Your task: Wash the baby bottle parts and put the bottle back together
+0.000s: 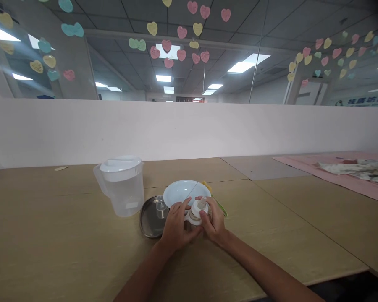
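Note:
A baby bottle with a white collar and a pale nipple on top is held between my two hands, above the table's front part. My left hand grips the bottle's body and handle from the left. On the right, my right hand has its fingers closed around the white collar. Just behind the hands stands a white bowl, partly covered by them. Left of my left hand lies a metal tray with a clear plastic cap on it.
A clear pitcher with a white lid stands on the wooden table, left of the tray. A bottle brush with a green handle and yellow tip lies beside the bowl. At far right is a pink cloth. A white wall rises behind.

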The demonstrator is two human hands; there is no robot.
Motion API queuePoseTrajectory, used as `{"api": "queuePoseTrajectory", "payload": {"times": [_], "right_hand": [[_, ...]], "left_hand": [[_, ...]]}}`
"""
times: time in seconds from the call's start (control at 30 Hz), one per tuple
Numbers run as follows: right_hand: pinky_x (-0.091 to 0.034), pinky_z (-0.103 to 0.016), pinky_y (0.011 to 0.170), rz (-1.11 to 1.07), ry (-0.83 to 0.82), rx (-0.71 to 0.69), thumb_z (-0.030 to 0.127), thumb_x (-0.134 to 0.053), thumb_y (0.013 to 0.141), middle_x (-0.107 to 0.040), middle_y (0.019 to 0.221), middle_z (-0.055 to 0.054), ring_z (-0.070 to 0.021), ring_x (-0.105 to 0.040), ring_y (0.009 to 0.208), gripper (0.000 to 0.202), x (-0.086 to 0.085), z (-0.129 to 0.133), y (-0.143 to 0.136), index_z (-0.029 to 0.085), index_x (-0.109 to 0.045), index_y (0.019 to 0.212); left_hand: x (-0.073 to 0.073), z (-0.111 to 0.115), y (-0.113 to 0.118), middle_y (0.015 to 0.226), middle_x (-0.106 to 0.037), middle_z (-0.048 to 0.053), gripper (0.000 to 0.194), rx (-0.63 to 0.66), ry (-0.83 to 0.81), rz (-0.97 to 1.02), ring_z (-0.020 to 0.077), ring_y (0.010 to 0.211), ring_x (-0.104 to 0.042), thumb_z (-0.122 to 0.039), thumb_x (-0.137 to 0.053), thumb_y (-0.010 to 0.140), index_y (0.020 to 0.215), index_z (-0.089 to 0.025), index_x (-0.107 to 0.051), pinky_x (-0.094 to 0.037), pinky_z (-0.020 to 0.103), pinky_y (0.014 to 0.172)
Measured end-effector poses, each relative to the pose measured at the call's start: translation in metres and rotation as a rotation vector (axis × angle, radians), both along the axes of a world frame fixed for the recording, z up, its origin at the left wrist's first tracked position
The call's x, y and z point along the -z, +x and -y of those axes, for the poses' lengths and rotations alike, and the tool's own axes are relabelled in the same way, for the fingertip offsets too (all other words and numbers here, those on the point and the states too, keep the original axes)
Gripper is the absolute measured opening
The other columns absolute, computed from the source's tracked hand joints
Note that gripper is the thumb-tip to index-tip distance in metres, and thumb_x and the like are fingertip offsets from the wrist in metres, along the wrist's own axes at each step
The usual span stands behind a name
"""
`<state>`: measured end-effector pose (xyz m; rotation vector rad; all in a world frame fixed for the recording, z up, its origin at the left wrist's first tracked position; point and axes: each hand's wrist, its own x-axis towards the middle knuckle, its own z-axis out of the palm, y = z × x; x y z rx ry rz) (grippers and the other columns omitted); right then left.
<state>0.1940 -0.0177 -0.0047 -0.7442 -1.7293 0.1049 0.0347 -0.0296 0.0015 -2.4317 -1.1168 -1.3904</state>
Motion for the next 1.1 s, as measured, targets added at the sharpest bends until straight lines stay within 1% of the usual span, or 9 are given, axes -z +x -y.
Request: {"api": "queuePoseTrajectory", "payload": {"times": [0.13,0.27,0.4,0.57,0.7,0.8,0.87,0.97,1.1], "right_hand": [[-0.043,-0.039,0.088,0.01,0.087,-0.03,0.033,-0.043,0.085,-0.058,0.106,-0.011,-0.0225,-0.054,0.101,0.03,0.003,-0.001,-0.002,0.019,-0.046,0.112],[-0.043,-0.039,0.088,0.037,0.089,-0.062,0.029,-0.044,0.085,-0.058,0.106,-0.011,-0.0226,-0.054,0.101,0.03,0.003,-0.002,-0.004,0.019,-0.047,0.113],[-0.043,-0.039,0.088,0.017,0.105,-0.089,0.029,-0.044,0.085,-0.053,0.108,-0.012,-0.0232,-0.051,0.103,0.031,0.002,-0.003,-0.006,0.017,-0.05,0.114],[-0.046,-0.036,0.08,0.013,0.045,-0.16,0.032,-0.044,0.086,-0.053,0.098,-0.01,-0.0213,-0.054,0.092,0.029,-0.002,-0.007,-0.003,0.017,-0.055,0.107],[-0.044,-0.038,0.084,-0.015,0.048,-0.235,0.03,-0.04,0.087,-0.058,0.102,-0.009,-0.0221,-0.055,0.096,0.03,-0.002,-0.01,0.002,0.02,-0.054,0.112],[-0.045,-0.038,0.084,-0.05,-0.01,-0.254,0.029,-0.039,0.088,-0.059,0.106,-0.009,-0.0216,-0.056,0.097,0.031,0.001,-0.012,0.004,0.02,-0.051,0.116],[-0.046,-0.037,0.082,-0.085,-0.024,-0.24,0.028,-0.041,0.087,-0.06,0.103,-0.009,-0.0208,-0.057,0.094,0.03,0.004,-0.012,0.004,0.02,-0.05,0.115],[-0.045,-0.038,0.081,-0.14,0.064,-0.162,0.025,-0.043,0.085,-0.06,0.093,-0.007,-0.0201,-0.057,0.088,0.025,0.004,-0.011,0.004,0.02,-0.051,0.108],[-0.043,-0.04,0.074,-0.095,0.352,-0.073,0.022,-0.045,0.08,-0.058,0.08,-0.006,-0.0201,-0.055,0.078,0.018,-0.002,-0.004,0.004,0.019,-0.053,0.097]], "left_hand": [[0.0,0.0,0.0,0.099,-0.061,0.01,0.067,-0.012,0.011,-0.017,0.0231,0.09,-0.058,-0.039,-0.062,0.07,0.129,-0.017,-0.037,-0.047,0.039,0.081],[0.0,0.0,0.0,0.102,-0.061,0.011,0.065,-0.013,0.02,-0.028,0.0233,0.091,-0.058,-0.037,-0.06,0.071,0.129,-0.017,-0.036,-0.047,0.039,0.081],[0.0,0.0,0.0,0.104,-0.06,0.011,0.065,-0.007,-0.004,-0.039,0.023,0.092,-0.057,-0.038,-0.059,0.072,0.129,-0.017,-0.036,-0.047,0.038,0.081],[-0.001,0.001,-0.001,0.106,-0.06,0.011,0.068,0.001,-0.036,-0.036,0.0233,0.095,-0.056,-0.039,-0.06,0.072,0.13,-0.017,-0.034,-0.047,0.038,0.083],[-0.001,0.002,-0.002,0.107,-0.059,0.011,0.071,0.01,-0.072,-0.025,0.0236,0.094,-0.057,-0.041,-0.063,0.07,0.13,-0.018,-0.033,-0.046,0.039,0.083],[0.002,0.001,-0.002,0.106,-0.059,0.011,0.063,0.017,-0.053,-0.004,0.0236,0.096,-0.056,-0.04,-0.064,0.069,0.123,-0.018,-0.039,-0.047,0.038,0.083],[0.005,-0.001,-0.002,0.104,-0.059,0.011,0.057,0.009,-0.03,0.016,0.0234,0.096,-0.057,-0.039,-0.064,0.069,0.117,-0.018,-0.042,-0.048,0.038,0.081],[0.008,-0.003,-0.002,0.098,-0.059,0.009,0.051,-0.014,-0.014,0.043,0.022,0.089,-0.058,-0.042,-0.066,0.066,0.107,-0.017,-0.046,-0.049,0.036,0.076],[0.008,-0.002,-0.002,0.09,-0.058,0.007,0.045,-0.019,-0.054,0.075,0.0197,0.081,-0.058,-0.044,-0.065,0.066,0.097,-0.017,-0.048,-0.049,0.034,0.072]]}}
